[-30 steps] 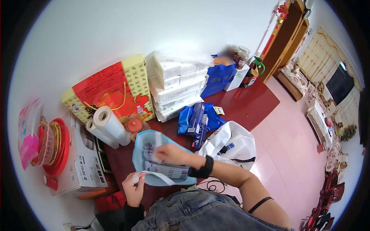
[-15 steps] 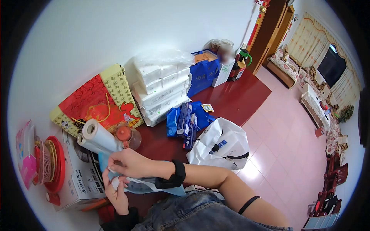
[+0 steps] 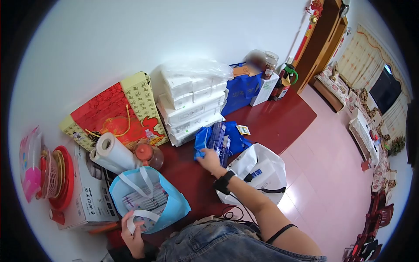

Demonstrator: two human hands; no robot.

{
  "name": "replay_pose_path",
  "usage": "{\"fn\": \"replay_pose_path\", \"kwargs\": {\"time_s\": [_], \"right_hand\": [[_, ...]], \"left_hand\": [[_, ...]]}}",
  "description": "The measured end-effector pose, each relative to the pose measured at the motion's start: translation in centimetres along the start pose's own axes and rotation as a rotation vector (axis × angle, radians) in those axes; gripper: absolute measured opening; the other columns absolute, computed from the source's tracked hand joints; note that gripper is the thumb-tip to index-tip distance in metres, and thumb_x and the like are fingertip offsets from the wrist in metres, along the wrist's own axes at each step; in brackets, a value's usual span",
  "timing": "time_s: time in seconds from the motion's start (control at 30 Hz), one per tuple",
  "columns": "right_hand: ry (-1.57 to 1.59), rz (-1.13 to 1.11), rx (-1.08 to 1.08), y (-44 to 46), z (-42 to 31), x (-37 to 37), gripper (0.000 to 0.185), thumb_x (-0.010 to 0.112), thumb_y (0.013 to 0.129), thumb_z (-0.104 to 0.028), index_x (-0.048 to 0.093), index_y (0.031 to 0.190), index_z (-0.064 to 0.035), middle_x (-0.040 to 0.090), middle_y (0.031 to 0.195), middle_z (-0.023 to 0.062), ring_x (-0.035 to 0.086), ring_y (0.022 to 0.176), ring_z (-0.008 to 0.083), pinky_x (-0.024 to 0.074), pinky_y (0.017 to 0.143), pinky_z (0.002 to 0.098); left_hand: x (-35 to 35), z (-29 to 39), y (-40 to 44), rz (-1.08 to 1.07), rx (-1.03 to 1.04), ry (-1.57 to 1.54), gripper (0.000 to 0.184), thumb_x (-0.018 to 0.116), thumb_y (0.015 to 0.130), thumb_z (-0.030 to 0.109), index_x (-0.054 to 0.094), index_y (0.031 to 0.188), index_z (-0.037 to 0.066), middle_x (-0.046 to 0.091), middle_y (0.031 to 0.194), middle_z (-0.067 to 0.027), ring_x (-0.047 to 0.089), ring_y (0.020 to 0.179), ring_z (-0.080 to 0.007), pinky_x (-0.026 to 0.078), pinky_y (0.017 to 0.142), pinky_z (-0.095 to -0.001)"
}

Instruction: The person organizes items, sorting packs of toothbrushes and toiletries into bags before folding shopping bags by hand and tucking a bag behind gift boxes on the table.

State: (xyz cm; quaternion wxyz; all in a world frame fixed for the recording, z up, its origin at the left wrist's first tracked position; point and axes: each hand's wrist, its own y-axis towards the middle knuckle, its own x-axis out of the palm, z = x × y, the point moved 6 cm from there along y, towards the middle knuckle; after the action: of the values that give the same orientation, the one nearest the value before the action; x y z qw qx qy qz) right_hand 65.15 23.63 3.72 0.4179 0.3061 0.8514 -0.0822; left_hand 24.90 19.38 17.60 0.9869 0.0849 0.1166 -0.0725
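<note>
A light blue tote bag (image 3: 176,212) with white handles stands on the table in front of me, its top spread apart. Inside lie several pale, flat packs (image 3: 150,201) in a row. My left hand (image 3: 133,231) grips the near white handle at the bag's lower left. Farther right, my right hand (image 3: 210,161), with a black band at the wrist, has its fingers closed on the edge of a crumpled blue bag (image 3: 201,137). Dark blue long boxes (image 3: 217,139) lie on that blue bag, just beyond my right fingers.
A white bag (image 3: 257,168) sits at the table's right edge. Along the wall stand white plastic rolls (image 3: 115,150), a glass jug (image 3: 150,155), a red gift bag (image 3: 109,113), stacked white packs (image 3: 192,102) and another blue bag (image 3: 242,92). A printed carton (image 3: 89,196) is at left.
My right hand has left the tote's handles and moved right to the crumpled blue bag. The tote now stands spread apart, its contents showing. My left hand still holds a handle.
</note>
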Motion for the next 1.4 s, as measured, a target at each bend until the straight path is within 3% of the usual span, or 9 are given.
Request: {"fn": "replay_pose_path", "kwargs": {"time_s": [0.2, 0.4, 0.67, 0.77, 0.87, 0.93, 1.03, 1.27, 1.4], "right_hand": [[-0.058, -0.004, 0.415, 2.7, 11.0, 2.9, 0.049, 0.07, 0.068, -0.038, 0.063, 0.093, 0.0044, 0.063, 0.093, 0.025, 0.061, 0.092, 0.0359, 0.0485, 0.081, 0.0416], [0.017, 0.04, 0.812, 2.8, 11.9, 3.4, 0.055, 0.07, 0.07, -0.043, 0.062, 0.096, 0.0049, 0.063, 0.099, 0.0253, 0.062, 0.095, 0.0363, 0.048, 0.086, 0.0403], [0.18, -0.004, 0.73, 3.7, 12.5, 2.9, 0.044, 0.073, 0.065, -0.031, 0.065, 0.086, 0.0062, 0.066, 0.081, 0.0165, 0.066, 0.073, 0.0272, 0.0507, 0.066, 0.0343], [1.074, 0.104, 0.842, 2.2, 11.5, 3.2, 0.03, 0.07, 0.064, -0.018, 0.06, 0.072, 0.0095, 0.058, 0.069, 0.0068, 0.056, 0.056, 0.0172, 0.0442, 0.051, 0.0293], [0.751, 0.045, 0.811, -0.9, 12.1, 2.6, 0.031, 0.074, 0.061, -0.021, 0.063, 0.073, 0.0052, 0.061, 0.067, 0.0099, 0.061, 0.059, 0.021, 0.0478, 0.055, 0.0298], [0.479, -0.12, 0.824, -1.2, 14.5, 4.2, 0.049, 0.076, 0.06, -0.027, 0.061, 0.093, 0.0055, 0.062, 0.089, 0.0185, 0.064, 0.081, 0.0291, 0.0509, 0.072, 0.0357], [0.063, -0.167, 0.985, -1.6, 12.3, 3.3, 0.1, 0.079, 0.054, -0.036, 0.027, 0.128, 0.0071, 0.034, 0.131, 0.0282, 0.038, 0.121, 0.0414, 0.0353, 0.1, 0.0458], [0.326, -0.096, 0.961, -1.5, 13.5, 5.0, 0.13, 0.083, 0.051, -0.031, -0.006, 0.141, -0.0022, 0.032, 0.129, 0.0364, 0.042, 0.118, 0.0425, 0.0357, 0.101, 0.0424], [0.286, -0.012, 0.887, -2.1, 11.0, 3.9, 0.127, 0.084, 0.052, -0.033, -0.002, 0.143, -0.0075, 0.033, 0.124, 0.038, 0.044, 0.114, 0.0434, 0.0349, 0.101, 0.0399]], "left_hand": [[-0.6, 0.9, -1.6, -0.028, -0.128, 0.194, 0.032, 0.062, 0.081, 0.008, 0.057, 0.112, 0.002, 0.064, 0.096, -0.0117, 0.06, 0.087, -0.0195, 0.047, 0.076, -0.0303], [-0.7, 0.3, -3.0, 0.032, -0.231, 0.217, 0.031, 0.063, 0.081, 0.007, 0.057, 0.111, 0.0, 0.064, 0.095, -0.0115, 0.06, 0.087, -0.0184, 0.046, 0.077, -0.028], [-1.0, -2.5, -4.4, -0.049, -0.1, 0.289, 0.028, 0.061, 0.083, 0.003, 0.056, 0.11, -0.001, 0.063, 0.097, -0.0108, 0.06, 0.091, -0.0172, 0.046, 0.079, -0.0279], [-0.9, -1.8, -4.1, -0.064, -0.067, 0.368, 0.027, 0.061, 0.083, 0.004, 0.057, 0.109, 0.0, 0.063, 0.098, -0.0114, 0.061, 0.091, -0.0189, 0.046, 0.079, -0.0283], [-0.9, -3.0, -4.3, -0.037, -0.081, 0.387, 0.017, 0.059, 0.082, 0.003, 0.059, 0.098, -0.001, 0.061, 0.102, -0.0111, 0.06, 0.083, -0.0171, 0.046, 0.072, -0.0277], [-1.1, -3.7, -4.4, -0.003, -0.118, 0.345, 0.009, 0.057, 0.081, 0.002, 0.06, 0.088, -0.002, 0.058, 0.105, -0.0105, 0.058, 0.076, -0.0141, 0.046, 0.066, -0.0268], [-0.9, -3.7, -4.6, -0.012, -0.142, 0.341, 0.012, 0.059, 0.079, 0.001, 0.059, 0.09, -0.001, 0.059, 0.102, -0.0096, 0.058, 0.079, -0.0144, 0.045, 0.07, -0.0268], [-1.0, -2.3, -4.7, -0.044, -0.004, 0.411, 0.023, 0.062, 0.083, 0.007, 0.06, 0.106, 0.001, 0.064, 0.095, -0.0121, 0.062, 0.088, -0.0224, 0.047, 0.078, -0.0304], [-1.1, -2.4, -4.9, -0.042, -0.024, 0.416, 0.022, 0.062, 0.083, 0.007, 0.06, 0.104, 0.0, 0.064, 0.094, -0.012, 0.062, 0.087, -0.0227, 0.047, 0.078, -0.0311]]}}
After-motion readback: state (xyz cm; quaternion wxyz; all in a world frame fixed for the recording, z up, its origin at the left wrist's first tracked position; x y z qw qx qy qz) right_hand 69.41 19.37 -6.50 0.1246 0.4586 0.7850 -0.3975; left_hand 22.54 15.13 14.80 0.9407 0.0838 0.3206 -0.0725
